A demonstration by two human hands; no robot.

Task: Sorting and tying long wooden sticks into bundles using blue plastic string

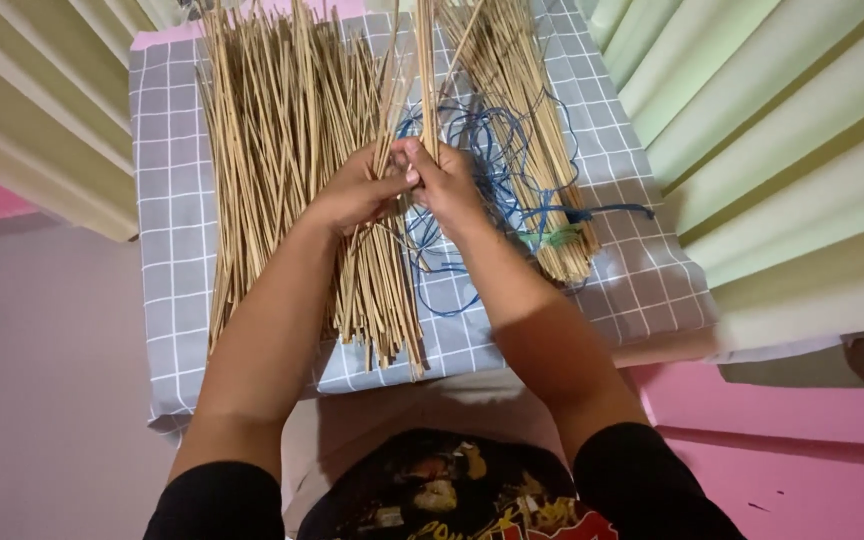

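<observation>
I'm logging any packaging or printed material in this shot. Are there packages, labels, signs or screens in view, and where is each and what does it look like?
No packages, labels, signs or screens.
Only print: a graphic on the person's black shirt, bottom centre, in yellow, red and white.
Otherwise: left hand and right hand grip thin tan sticks over blue cord on a grey checked cloth.

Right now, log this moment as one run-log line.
left hand: pinching thin sticks | right hand: pinching same sticks | blue cord: loose on checked cloth
</observation>
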